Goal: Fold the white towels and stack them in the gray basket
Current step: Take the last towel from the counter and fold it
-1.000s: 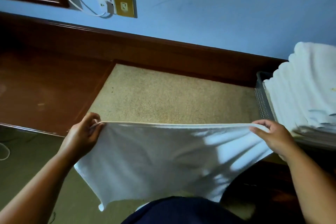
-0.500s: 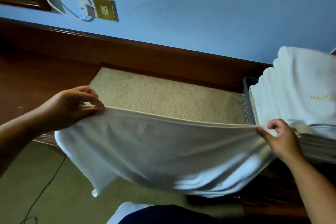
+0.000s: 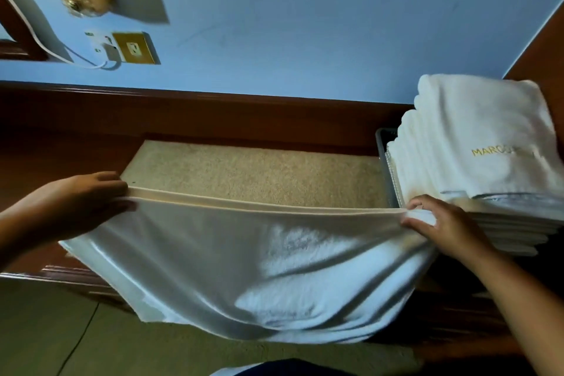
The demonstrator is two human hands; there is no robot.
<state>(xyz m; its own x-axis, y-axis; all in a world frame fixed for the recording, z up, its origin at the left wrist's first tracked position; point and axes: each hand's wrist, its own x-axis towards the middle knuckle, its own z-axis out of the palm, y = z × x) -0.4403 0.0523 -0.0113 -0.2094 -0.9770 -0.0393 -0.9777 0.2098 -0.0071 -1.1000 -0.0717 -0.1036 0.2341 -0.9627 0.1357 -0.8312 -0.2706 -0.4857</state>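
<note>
Towels (image 3: 476,146) already folded pile high in the gray basket (image 3: 385,156) at the surface's (image 3: 244,168) right edge. One white towel (image 3: 244,253) hangs unfolded over the near edge, its hem stretched taut; left hand (image 3: 76,204) and right hand (image 3: 442,223) each pinch a corner. Folding and stacking it remain.

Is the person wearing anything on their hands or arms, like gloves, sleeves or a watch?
No. The left hand and right hand are bare: no gloves, rings or watch show. The left forearm and right forearm are bare too, with no sleeve in frame. At the bottom edge a dark blue garment shows, likely the person's clothing.
</note>
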